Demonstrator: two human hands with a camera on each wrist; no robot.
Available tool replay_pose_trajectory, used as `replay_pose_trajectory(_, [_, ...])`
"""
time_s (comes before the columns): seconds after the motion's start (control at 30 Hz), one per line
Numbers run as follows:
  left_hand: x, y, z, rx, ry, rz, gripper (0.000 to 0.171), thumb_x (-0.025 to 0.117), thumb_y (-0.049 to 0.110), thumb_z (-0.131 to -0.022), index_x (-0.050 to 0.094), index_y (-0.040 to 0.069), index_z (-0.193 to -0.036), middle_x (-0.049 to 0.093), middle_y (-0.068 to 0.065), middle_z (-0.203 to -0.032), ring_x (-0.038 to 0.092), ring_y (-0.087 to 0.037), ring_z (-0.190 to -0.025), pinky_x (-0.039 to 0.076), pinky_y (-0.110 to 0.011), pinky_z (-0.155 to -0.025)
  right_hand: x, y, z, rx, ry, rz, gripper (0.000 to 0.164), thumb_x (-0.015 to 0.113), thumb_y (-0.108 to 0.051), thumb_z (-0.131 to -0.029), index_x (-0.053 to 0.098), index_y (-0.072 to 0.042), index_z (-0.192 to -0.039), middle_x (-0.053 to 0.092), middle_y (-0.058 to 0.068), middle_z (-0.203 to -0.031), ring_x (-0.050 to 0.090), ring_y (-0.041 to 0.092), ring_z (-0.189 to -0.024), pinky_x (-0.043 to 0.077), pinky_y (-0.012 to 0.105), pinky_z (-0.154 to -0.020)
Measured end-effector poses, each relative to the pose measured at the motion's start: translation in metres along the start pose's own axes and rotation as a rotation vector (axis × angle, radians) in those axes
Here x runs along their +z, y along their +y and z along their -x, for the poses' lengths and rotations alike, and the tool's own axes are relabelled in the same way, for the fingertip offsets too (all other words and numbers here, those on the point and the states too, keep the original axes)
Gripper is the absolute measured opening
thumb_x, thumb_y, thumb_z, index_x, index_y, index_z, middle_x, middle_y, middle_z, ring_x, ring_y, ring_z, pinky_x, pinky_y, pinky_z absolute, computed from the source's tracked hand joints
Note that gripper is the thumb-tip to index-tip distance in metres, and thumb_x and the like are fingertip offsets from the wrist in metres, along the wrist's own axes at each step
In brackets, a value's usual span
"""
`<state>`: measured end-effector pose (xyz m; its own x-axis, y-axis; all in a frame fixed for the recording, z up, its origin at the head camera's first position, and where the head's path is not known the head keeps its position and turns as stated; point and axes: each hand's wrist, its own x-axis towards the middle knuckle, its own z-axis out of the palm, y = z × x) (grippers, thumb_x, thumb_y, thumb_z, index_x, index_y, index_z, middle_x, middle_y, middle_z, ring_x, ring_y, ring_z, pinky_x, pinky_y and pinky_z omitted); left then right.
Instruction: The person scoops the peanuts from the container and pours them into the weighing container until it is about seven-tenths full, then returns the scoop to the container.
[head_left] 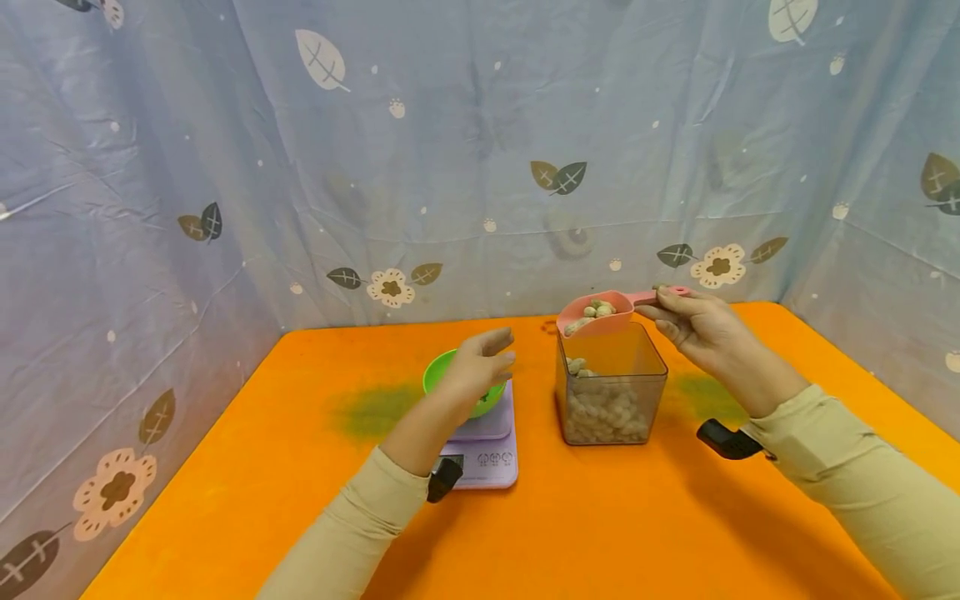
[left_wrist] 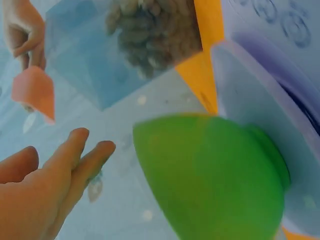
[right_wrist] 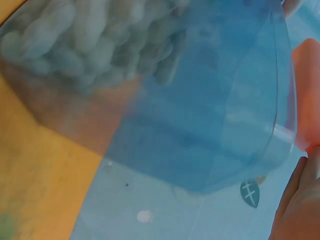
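Note:
My right hand point(head_left: 701, 327) pinches the handle of a pink scoop point(head_left: 617, 313), which holds several unshelled peanuts point(head_left: 597, 309). The scoop is over the rim of a clear, smoky box point(head_left: 611, 379), part filled with more peanuts point(left_wrist: 150, 30). At the left, a green bowl point(left_wrist: 210, 175) stands on the plate of a lilac kitchen scale point(head_left: 487, 467). My left hand point(head_left: 474, 367) hovers over this bowl with fingers extended and nothing held, hiding much of the bowl in the head view. In the left wrist view those fingers point(left_wrist: 70, 165) are apart from the bowl's side.
An orange cloth point(head_left: 570, 525) covers the table, with darker green patches on it. Behind and at both sides hangs a pale blue curtain point(head_left: 465, 142) printed with leaves and flowers. Each wrist carries a black camera point(head_left: 727, 440).

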<state>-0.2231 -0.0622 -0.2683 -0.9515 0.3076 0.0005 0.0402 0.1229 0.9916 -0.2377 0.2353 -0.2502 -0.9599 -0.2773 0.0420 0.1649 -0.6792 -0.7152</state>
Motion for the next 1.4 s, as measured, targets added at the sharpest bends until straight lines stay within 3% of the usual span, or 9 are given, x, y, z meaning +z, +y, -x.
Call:
replay_pose_trajectory(0.57, [-0.06,-0.009,0.018,0.021,0.154,-0.098,0.051,0.046,0.001,-0.101,0.029,-0.006,-0.149,0.033,-0.022,-0.152,0.033,-0.035,-0.139,0.032,-0.045,-0.113,0.034,0.031,-0.023,0.044,0.024,-0.005,0.026,0.044,-0.002,-0.101,0.065,0.003,-0.088,0.071,0.017,-0.085,0.072,0.021,-0.077,0.055,0.02,-0.056])
replay_pose_trajectory(0.73, [-0.073,-0.016,0.022,0.007,0.176,-0.153,0.052,0.045,0.001,-0.101,0.026,-0.009,-0.149,0.03,-0.024,-0.153,0.028,-0.038,-0.14,0.026,-0.047,-0.115,0.04,0.041,-0.029,0.036,0.033,0.045,0.024,0.044,-0.002,-0.101,0.064,0.001,-0.089,0.071,0.015,-0.084,0.072,0.018,-0.077,0.055,0.018,-0.057])
replay_pose_trajectory(0.93, [-0.082,-0.028,0.02,-0.06,0.189,-0.21,0.056,0.047,-0.001,-0.1,0.023,-0.008,-0.15,0.027,-0.024,-0.154,0.026,-0.042,-0.14,0.028,-0.05,-0.114,0.046,0.049,-0.034,0.032,0.021,0.128,0.019,0.044,-0.002,-0.101,0.061,0.001,-0.093,0.071,0.013,-0.083,0.072,0.015,-0.075,0.055,0.017,-0.059])
replay_pose_trajectory(1.13, [-0.083,-0.039,0.017,-0.108,0.151,-0.244,0.059,0.046,-0.007,-0.095,0.02,-0.013,-0.148,0.024,-0.03,-0.153,0.025,-0.043,-0.14,0.033,-0.05,-0.111,0.052,0.059,-0.038,0.023,0.038,0.297,0.015,0.045,-0.003,-0.102,0.058,0.002,-0.095,0.072,0.01,-0.081,0.07,0.01,-0.072,0.052,0.013,-0.055])
replay_pose_trajectory(1.23, [-0.082,-0.042,0.016,-0.127,0.137,-0.219,0.059,0.044,-0.01,-0.094,0.019,-0.017,-0.146,0.022,-0.033,-0.152,0.03,-0.044,-0.137,0.037,-0.05,-0.108,0.056,0.066,-0.042,0.014,0.04,0.421,0.01,0.044,-0.004,-0.102,0.05,0.004,-0.104,0.071,0.006,-0.082,0.069,0.008,-0.075,0.048,0.011,-0.054])
replay_pose_trajectory(1.4, [-0.08,-0.045,0.016,-0.142,0.115,-0.146,0.055,0.04,-0.013,-0.096,0.015,-0.02,-0.145,0.018,-0.037,-0.151,0.036,-0.047,-0.132,0.039,-0.05,-0.106,0.067,0.079,-0.048,-0.01,0.048,0.605,0.017,0.046,-0.004,-0.102,0.047,0.006,-0.116,0.068,0.002,-0.088,0.068,0.006,-0.079,0.047,0.014,-0.054])
